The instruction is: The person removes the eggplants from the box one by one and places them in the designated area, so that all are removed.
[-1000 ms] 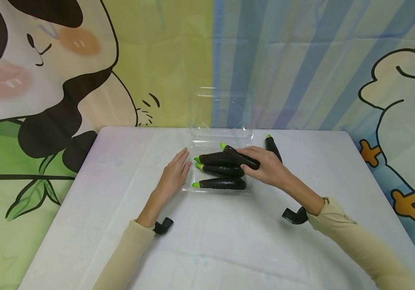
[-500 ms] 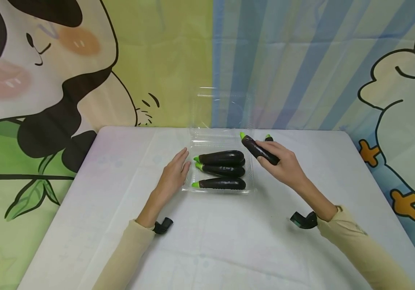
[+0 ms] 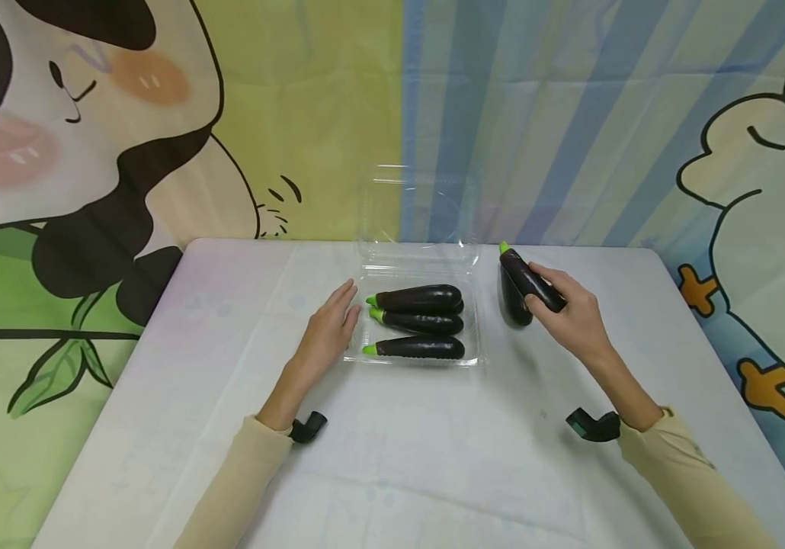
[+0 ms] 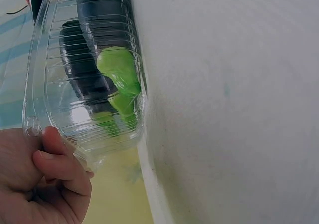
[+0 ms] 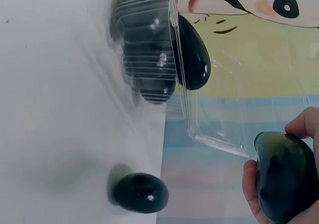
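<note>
the right hand (image 3: 574, 313) has swung from over the clear container (image 3: 478, 339) to well past its right side, carrying the held eggplant (image 3: 533, 282) along; in the head view that eggplant now covers the green tip of the desk eggplant (image 3: 516, 305), whose blunt end has come into sight; the farthest boxed eggplant (image 3: 427, 295) shows its blunt end again; the right sleeve (image 3: 687, 473) has shifted rightward too

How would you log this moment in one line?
right hand: holds eggplant | left hand: at side of open clear container | several eggplants: inside it | loose eggplant: on table
</note>
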The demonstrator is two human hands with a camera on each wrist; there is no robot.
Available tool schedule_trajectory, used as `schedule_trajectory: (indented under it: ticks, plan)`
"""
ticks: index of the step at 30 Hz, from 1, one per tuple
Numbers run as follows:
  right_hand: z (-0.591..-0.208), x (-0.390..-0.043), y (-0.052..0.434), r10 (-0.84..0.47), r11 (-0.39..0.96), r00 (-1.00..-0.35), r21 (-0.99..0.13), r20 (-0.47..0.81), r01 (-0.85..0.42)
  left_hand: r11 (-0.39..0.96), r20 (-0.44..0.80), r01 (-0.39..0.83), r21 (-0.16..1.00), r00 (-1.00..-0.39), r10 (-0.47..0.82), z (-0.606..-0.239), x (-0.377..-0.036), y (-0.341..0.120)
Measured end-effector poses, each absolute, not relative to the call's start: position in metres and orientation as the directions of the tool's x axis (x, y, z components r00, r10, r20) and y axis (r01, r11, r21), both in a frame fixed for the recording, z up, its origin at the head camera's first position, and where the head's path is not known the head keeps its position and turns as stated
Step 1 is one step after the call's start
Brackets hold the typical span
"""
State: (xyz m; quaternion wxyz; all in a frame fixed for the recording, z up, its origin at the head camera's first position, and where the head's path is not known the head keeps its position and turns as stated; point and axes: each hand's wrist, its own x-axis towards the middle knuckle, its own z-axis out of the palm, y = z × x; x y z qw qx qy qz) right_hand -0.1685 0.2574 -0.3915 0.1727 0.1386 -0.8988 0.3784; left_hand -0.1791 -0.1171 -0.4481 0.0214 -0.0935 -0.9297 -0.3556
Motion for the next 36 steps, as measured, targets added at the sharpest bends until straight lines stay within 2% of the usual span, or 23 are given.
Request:
schedule_trajectory:
  ticks: [12, 21, 36]
  plan:
    - [-0.402, -0.165, 0.278, 0.005, 0.665, -0.912, -0.682, 0.411, -0.303, 0.735, 0.090, 0.184, 0.653, -0.982, 0.166, -0.447, -0.180, -0.117]
    - [-0.402, -0.163, 0.281, 0.042, 0.676, -0.943, -0.704, 0.331, -0.217, 0.737, 0.096, 0.188, 0.649, -0.981, 0.166, -0.448, -0.180, -0.118]
    - [-0.413, -0.160, 0.289, 0.106, 0.695, -0.954, -0.707, 0.279, -0.129, 0.739, 0.086, 0.178, 0.650, -0.983, 0.162, -0.447, -0.180, -0.117]
